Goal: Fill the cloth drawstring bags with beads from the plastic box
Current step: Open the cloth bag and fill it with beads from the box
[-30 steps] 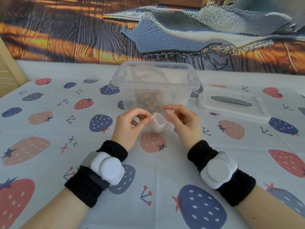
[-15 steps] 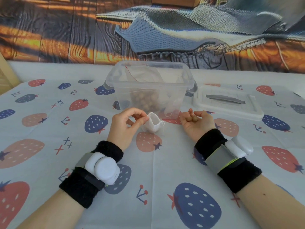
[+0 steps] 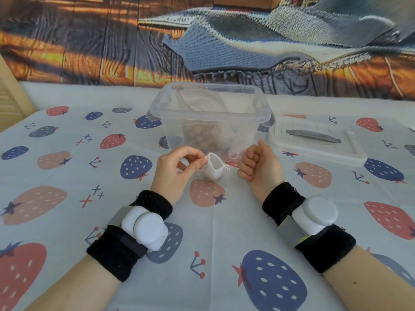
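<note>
A clear plastic box (image 3: 258, 102) stands at the middle back of the table. Brown beads (image 3: 202, 136) lie at its bottom and white cloth bags (image 3: 202, 103) with a red string lie on top of them. In front of the box a small white drawstring bag (image 3: 213, 169) stands on the cloth with its mouth open. My left hand (image 3: 177, 169) pinches the bag's left rim between thumb and forefinger. Just right of the bag, my right hand (image 3: 260, 164) is curled into a fist, thumb up. The beads it held are hidden inside the fingers.
The box's lid (image 3: 314, 142) with a grey handle lies flat to the right of the box. A strawberry-print tablecloth (image 3: 213, 232) covers the table. A printed backdrop (image 3: 89, 41) hangs behind the far edge.
My right hand left the bag's rim, turned palm up showing a few beads, then closed into a fist near the bag. The left hand keeps its pinch on the rim.
</note>
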